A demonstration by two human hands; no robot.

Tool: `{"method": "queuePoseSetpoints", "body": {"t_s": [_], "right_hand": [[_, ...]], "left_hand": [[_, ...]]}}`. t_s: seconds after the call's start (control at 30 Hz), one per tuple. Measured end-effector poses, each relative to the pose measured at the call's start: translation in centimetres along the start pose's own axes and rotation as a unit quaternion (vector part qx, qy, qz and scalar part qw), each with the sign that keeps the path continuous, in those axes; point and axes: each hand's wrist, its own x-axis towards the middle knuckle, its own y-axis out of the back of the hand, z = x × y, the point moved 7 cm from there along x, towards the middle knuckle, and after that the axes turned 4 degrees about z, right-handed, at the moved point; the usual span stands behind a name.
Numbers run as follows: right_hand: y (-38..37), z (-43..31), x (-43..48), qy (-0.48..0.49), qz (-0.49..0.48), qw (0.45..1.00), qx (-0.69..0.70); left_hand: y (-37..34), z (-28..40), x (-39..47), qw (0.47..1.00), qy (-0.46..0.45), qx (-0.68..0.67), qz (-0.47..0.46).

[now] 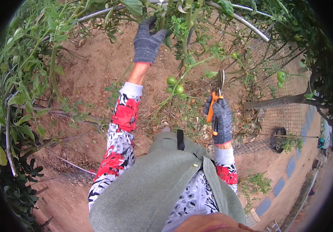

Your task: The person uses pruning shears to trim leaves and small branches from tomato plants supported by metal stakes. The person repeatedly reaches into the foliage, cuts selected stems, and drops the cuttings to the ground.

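My left hand (146, 43), in a dark grey knit glove, reaches up to the leafy tomato plant (189, 17). Its fingertips are beside a green stem and partly lost among leaves, so whether they grip anything is unclear. Orange-handled pruning shears (212, 108) are in my right hand (223, 120), which wears a matching glove. Their metal blades point up, away from my body. Between the two hands, a cluster of green tomatoes (179, 89) hangs on a slanting green stem (194, 65).
A pale pole (250, 26) arches across the top. Black netting (273, 113) and a bare tree branch (276, 101) stand at right, near a dark tyre (277, 139). More tomato plants (53, 63) crowd the left. Dry leaves and reddish soil (94, 61) cover the ground.
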Motion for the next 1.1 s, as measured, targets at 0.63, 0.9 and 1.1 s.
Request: {"method": "queuePoseSetpoints", "body": {"t_s": [0.63, 0.9, 1.1], "right_hand": [[2.7, 2.3, 0.8, -0.03, -0.016, 0.999, 0.04], [2.2, 2.3, 1.4, -0.036, -0.072, 0.994, 0.08], [2.1, 2.4, 1.6, -0.07, -0.098, 0.987, 0.106]], "left_hand": [[-2.2, -0.9, 4.7, 0.85, -0.179, 0.472, -0.148], [-0.6, 1.9, 3.6, 0.815, -0.144, 0.525, -0.2], [1.9, 3.2, -1.8, 0.771, -0.055, 0.535, -0.341]]}}
